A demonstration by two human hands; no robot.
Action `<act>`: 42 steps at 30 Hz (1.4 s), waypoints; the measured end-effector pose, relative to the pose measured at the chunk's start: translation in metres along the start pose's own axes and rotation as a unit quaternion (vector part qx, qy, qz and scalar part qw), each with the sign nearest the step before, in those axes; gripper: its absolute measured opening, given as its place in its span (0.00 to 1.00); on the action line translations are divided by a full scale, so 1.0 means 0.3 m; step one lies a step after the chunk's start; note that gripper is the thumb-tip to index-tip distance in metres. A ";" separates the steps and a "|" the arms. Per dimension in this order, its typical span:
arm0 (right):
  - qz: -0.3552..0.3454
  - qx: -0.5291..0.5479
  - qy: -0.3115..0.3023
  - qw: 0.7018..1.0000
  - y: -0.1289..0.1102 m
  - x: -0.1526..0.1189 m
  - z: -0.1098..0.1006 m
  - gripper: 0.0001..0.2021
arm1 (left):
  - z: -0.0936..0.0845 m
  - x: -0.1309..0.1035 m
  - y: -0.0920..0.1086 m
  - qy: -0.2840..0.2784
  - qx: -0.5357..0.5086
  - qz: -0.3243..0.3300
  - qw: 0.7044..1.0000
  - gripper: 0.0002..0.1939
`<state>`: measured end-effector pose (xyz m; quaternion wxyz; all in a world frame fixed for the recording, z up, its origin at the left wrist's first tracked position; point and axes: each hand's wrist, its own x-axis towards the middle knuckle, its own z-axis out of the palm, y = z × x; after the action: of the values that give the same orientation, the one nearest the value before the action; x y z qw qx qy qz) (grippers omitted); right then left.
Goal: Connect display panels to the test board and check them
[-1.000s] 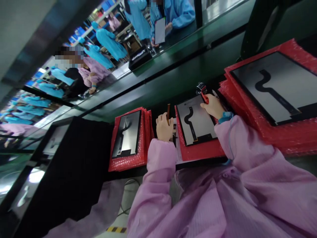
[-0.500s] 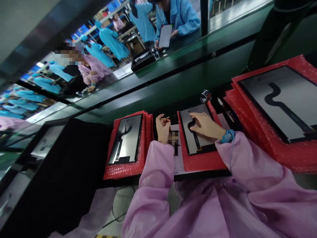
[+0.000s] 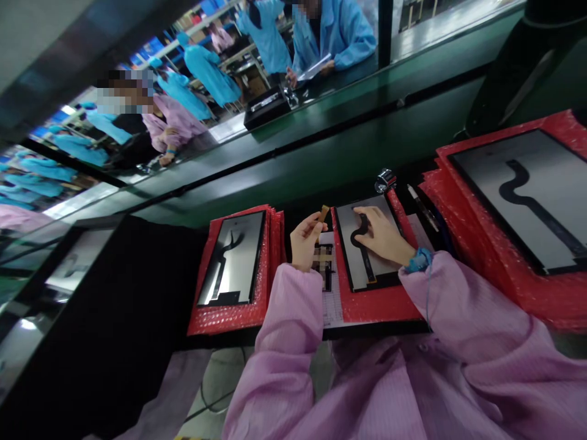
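My left hand (image 3: 305, 239) pinches a small amber strip (image 3: 323, 212) between thumb and fingers, just left of the middle display panel (image 3: 367, 256). That grey panel lies on red bubble wrap (image 3: 371, 302) and carries a black curved flex cable (image 3: 360, 235). My right hand (image 3: 383, 233) rests flat on the panel's upper part, fingertips on the cable's bend. It holds nothing. Both arms wear pink sleeves, with a blue band at the right wrist.
A second panel on red wrap (image 3: 232, 260) lies to the left, a larger one (image 3: 527, 189) to the right. A metal tape roll (image 3: 384, 180) and a pen (image 3: 422, 206) sit behind the middle panel. Beyond a green conveyor (image 3: 321, 153), people in blue and pink coats work.
My right hand let go of the red-handled tool and came down flat onto the panel's cable. My left hand lifted the amber strip slightly toward the panel.
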<state>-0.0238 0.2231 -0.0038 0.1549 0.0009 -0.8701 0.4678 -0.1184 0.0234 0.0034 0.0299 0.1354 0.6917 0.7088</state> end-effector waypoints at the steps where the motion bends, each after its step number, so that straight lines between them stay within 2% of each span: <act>1: 0.017 0.063 0.012 0.998 -0.005 0.001 0.001 0.32 | 0.003 -0.003 0.003 -0.003 -0.003 -0.004 1.000 0.25; 3: 0.056 0.191 0.018 0.980 -0.016 -0.001 0.005 0.39 | 0.008 -0.009 0.010 -0.006 -0.005 -0.010 1.000 0.27; 6: 0.110 0.333 -0.015 0.937 -0.037 -0.010 0.013 0.44 | 0.012 -0.017 0.019 -0.006 0.010 -0.008 1.000 0.22; 9: 0.149 0.393 -0.042 0.906 -0.054 -0.020 0.021 0.33 | 0.008 -0.025 0.023 -0.020 0.046 0.010 0.999 0.18; 11: 0.154 0.398 -0.057 0.903 -0.060 -0.022 0.026 0.33 | 0.003 -0.028 0.023 -0.047 0.073 0.036 0.996 0.19; 13: 0.139 0.388 -0.073 0.908 -0.060 -0.021 0.027 0.34 | -0.001 -0.030 0.023 -0.076 0.092 0.059 0.991 0.20; 18: 0.070 0.296 -0.104 0.947 -0.055 -0.015 0.018 0.24 | -0.003 -0.026 0.020 -0.126 0.125 0.078 0.981 0.23; 23: 0.053 0.260 -0.119 0.957 -0.055 -0.011 0.009 0.20 | -0.006 -0.024 0.011 -0.168 0.169 0.109 0.965 0.21; 28: -0.024 0.150 -0.092 0.984 -0.045 -0.004 0.010 0.18 | -0.008 -0.025 0.011 -0.198 0.222 0.143 0.944 0.18; 33: -0.093 0.095 -0.073 0.988 -0.036 -0.004 0.016 0.18 | -0.007 -0.022 0.015 -0.221 0.266 0.170 0.923 0.13; 38: -0.095 0.083 -0.038 0.991 -0.034 -0.008 0.016 0.17 | -0.008 -0.022 0.014 -0.221 0.286 0.186 0.914 0.11; 42: -0.091 0.074 -0.042 0.992 -0.033 -0.009 0.024 0.18 | -0.001 -0.028 0.016 -0.224 0.300 0.186 0.908 0.11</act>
<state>-0.0217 0.2113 -0.0003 0.1596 0.1112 -0.8351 0.5145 -0.1095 0.0211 0.0068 0.0098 0.4199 0.8090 0.4112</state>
